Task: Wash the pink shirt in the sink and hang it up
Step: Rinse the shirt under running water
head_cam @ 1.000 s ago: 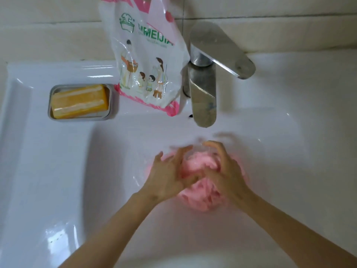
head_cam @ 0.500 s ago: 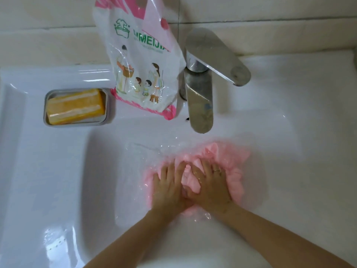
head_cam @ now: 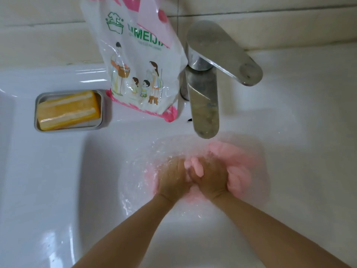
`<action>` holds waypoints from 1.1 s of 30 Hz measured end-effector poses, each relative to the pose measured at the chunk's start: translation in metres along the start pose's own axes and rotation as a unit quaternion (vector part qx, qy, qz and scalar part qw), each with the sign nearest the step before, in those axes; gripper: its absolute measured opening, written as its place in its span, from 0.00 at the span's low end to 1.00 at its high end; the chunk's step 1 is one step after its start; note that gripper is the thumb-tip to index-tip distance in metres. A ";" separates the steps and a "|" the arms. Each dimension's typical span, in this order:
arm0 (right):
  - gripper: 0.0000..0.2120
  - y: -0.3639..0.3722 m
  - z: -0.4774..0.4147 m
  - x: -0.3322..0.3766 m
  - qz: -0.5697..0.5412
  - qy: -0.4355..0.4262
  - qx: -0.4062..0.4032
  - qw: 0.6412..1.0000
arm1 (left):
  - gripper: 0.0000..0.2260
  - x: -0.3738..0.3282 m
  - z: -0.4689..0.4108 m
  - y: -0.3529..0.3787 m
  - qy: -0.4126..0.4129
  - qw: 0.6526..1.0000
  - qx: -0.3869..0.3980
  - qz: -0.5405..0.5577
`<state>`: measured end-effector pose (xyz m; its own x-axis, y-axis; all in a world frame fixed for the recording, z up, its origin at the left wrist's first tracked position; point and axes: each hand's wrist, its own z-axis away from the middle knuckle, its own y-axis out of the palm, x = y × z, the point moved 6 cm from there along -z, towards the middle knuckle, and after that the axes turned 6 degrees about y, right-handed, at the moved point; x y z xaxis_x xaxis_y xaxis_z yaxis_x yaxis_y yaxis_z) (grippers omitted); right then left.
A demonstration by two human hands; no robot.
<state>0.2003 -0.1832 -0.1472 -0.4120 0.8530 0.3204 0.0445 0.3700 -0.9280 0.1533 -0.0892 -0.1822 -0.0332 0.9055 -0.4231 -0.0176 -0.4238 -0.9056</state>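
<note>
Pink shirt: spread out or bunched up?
Bunched: the pink shirt is a crumpled wad gripped by the left hand and right hand.

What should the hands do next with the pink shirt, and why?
Probably rub the two handfuls against each other. The left hand and right hand both grip the pink shirt, which is bunched up in the water in the sink, so it looks mid-wash and not ready to hang.

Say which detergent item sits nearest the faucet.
The white-and-pink detergent bag, standing right beside the faucet; the orange soap bar lies in its grey dish farther left.
</note>
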 end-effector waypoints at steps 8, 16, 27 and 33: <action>0.30 0.019 -0.018 -0.026 -0.062 0.254 0.171 0.950 | 0.16 0.005 -0.035 -0.031 -0.092 0.991 0.094 0.018; 0.17 -0.066 0.016 -0.025 -0.388 0.210 0.272 0.855 | 0.25 -0.018 0.029 -0.088 -0.119 0.907 0.100 0.392; 0.38 0.004 0.048 -0.015 0.030 -0.080 0.177 0.981 | 0.38 -0.020 0.053 -0.019 -0.056 0.989 0.128 -0.054; 0.19 0.009 0.035 -0.013 0.068 -0.093 0.042 0.992 | 0.28 -0.011 0.038 -0.011 -0.071 0.988 0.118 -0.067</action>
<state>0.1743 -0.2034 -0.1661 -0.5682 0.8078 0.1570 0.0385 0.2167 -0.9755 0.1163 -0.0953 -0.1666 -0.1551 0.9487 -0.2755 -0.2644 -0.3086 -0.9137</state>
